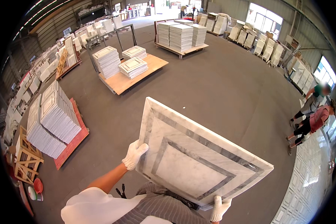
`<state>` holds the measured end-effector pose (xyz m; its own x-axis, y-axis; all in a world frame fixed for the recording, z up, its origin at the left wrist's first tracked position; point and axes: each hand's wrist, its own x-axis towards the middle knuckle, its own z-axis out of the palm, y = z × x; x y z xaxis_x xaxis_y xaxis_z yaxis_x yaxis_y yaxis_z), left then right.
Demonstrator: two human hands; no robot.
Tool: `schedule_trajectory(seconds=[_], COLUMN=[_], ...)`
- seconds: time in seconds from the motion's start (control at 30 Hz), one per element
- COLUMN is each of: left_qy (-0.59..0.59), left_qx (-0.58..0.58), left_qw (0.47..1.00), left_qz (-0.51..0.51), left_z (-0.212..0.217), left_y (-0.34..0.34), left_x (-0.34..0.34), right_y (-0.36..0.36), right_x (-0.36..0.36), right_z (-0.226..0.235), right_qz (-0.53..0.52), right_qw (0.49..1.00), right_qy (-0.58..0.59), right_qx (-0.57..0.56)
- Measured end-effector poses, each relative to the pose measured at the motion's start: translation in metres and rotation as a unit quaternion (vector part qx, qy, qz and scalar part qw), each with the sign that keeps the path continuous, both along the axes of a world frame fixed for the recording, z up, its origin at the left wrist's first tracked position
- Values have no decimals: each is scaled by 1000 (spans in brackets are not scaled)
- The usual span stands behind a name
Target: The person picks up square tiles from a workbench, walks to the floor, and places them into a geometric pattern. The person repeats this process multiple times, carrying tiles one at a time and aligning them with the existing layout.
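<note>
A large white marble tile (190,166) with grey inlaid bands is held up in front of my body, tilted, its patterned face toward me. My gloved left hand (135,154) grips its left edge, the thumb lying over the face. Along the lower edge toward the right, my gloved right hand (220,208) holds it too, with the thumb on the face. The other fingers of both hands are mostly hidden behind the tile. My right forearm is out of sight behind the tile and the picture's edge.
Ahead stands a wooden cart (153,69) with stacks of framed tiles (107,61); another loaded pallet (194,49) is farther back. Left is a red pallet (71,149) of tiles, near a wooden crate (26,158). Two people (313,115) stand right, beside laid-out tiles (302,179).
</note>
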<state>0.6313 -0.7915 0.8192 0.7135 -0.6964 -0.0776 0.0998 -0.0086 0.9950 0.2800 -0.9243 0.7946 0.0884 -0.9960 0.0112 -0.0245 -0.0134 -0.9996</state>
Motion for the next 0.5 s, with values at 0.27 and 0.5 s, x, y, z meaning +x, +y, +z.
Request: schedule_trajectory(seconds=[0.27,0.5], left_qy=[-8,10], left_qx=[-15,-68], left_qw=[1000,997], left_qz=[-6,-45], left_z=[-16,11], left_y=[-191,-414], left_x=[6,51], right_y=[-167,-365], right_x=[-11,18], right_z=[-7,72], right_qz=[-32,-53], right_qw=[998,997], right_qy=[8,-5], right_qx=[55,50])
